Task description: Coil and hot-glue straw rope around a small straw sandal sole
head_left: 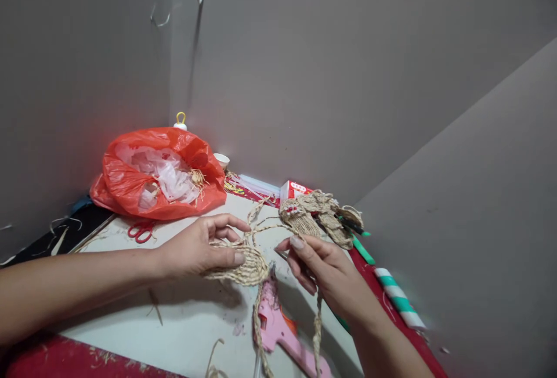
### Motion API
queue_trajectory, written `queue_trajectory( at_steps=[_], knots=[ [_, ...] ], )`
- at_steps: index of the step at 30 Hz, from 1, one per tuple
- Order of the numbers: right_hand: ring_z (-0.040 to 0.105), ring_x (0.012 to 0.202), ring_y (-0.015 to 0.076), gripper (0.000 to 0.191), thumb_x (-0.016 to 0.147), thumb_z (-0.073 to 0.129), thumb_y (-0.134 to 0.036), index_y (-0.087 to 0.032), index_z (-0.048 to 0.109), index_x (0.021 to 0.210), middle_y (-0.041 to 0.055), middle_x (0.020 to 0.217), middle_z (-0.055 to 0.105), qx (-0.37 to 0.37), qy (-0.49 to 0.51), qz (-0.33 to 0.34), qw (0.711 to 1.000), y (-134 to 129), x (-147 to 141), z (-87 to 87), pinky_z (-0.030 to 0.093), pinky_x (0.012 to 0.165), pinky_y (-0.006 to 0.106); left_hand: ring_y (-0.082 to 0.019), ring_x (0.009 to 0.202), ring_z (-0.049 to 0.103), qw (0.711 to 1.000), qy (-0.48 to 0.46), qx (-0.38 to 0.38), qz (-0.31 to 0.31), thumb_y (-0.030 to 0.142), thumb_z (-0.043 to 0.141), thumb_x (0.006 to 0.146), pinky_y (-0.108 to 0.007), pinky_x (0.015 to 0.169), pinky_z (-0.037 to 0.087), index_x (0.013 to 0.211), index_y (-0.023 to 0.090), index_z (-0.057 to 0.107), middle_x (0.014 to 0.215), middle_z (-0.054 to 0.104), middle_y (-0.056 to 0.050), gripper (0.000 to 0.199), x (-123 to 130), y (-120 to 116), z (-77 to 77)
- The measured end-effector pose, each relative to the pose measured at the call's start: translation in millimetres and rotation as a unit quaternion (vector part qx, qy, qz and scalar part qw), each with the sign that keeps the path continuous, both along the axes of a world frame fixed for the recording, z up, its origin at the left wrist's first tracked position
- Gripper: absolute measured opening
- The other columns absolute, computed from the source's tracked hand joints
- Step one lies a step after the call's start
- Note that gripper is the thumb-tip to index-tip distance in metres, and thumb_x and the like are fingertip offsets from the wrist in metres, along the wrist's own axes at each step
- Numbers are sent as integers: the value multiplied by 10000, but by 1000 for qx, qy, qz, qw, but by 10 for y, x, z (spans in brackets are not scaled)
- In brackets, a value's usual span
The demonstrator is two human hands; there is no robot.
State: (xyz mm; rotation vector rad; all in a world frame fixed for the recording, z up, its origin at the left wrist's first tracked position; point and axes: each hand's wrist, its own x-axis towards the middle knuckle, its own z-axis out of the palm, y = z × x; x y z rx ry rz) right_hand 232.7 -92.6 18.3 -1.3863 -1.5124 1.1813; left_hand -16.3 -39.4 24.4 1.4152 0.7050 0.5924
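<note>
My left hand (217,244) grips a flat coiled piece of braided straw cord (250,266), thumb on top, over the white board. My right hand (307,256) pinches a thin strand of the cord (276,227) that runs across from the coil; a slim metal tip also shows at its fingers. A braided length hangs below my right hand. Under the hands lies a pink glue gun (278,331), its nozzle close to the coil's lower right edge.
An open red plastic bag (126,177) stands back left, beside red-handled scissors (141,231). Braided straw bundles (326,209) and a red-white box (293,189) are at the back. A green-and-white striped object (398,297) lies right. Grey walls (304,76) rise behind the white board (187,320).
</note>
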Motion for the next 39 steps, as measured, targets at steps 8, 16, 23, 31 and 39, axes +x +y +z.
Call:
queue_trajectory(
  at_steps=[8, 16, 23, 31, 39],
  knots=[
    [527, 1227, 233, 700, 813, 709, -445, -252, 416, 1419, 111, 1369, 547, 14, -15, 4, 1000, 62, -8, -66, 424, 1022, 390, -144, 834, 551, 993, 54, 102, -19, 194, 707, 710, -276, 769, 435, 1262, 223, 526, 1024, 546, -10, 581, -14, 44, -47],
    [526, 1243, 278, 497, 837, 669, -441, -330, 509, 1293, 63, 1346, 570, 159, 123, -49, 978, -131, -145, 79, 393, 1064, 452, -157, 797, 558, 967, 110, 218, -67, 122, 647, 705, -272, 747, 459, 1398, 281, 442, 1014, 577, -14, 740, -31, -47, -64],
    [612, 707, 144, 404, 796, 719, -305, -267, 576, 1171, -16, 848, 616, -61, -47, 47, 996, -247, -440, 109, 523, 685, 299, -179, 884, 575, 961, 98, 252, -53, 99, 664, 705, -300, 839, 471, 1434, 280, 401, 1117, 586, -37, 796, -28, -147, 17],
    [562, 602, 86, 416, 715, 821, -372, -234, 612, 1048, -58, 750, 562, -45, 194, -73, 977, -184, -498, -38, 552, 624, 249, -242, 1154, 507, 984, -60, 146, 80, 423, 657, 828, -352, 936, 442, 1322, 221, 461, 1250, 548, -97, 568, -58, -33, 68],
    [617, 781, 152, 400, 697, 836, -358, -237, 644, 1026, -2, 862, 671, -10, 221, -31, 975, -236, -580, -72, 506, 717, 267, -160, 829, 640, 994, -92, 22, 57, 264, 751, 776, -292, 787, 513, 945, 142, 659, 903, 712, -41, 228, 42, -85, -7]
  ],
)
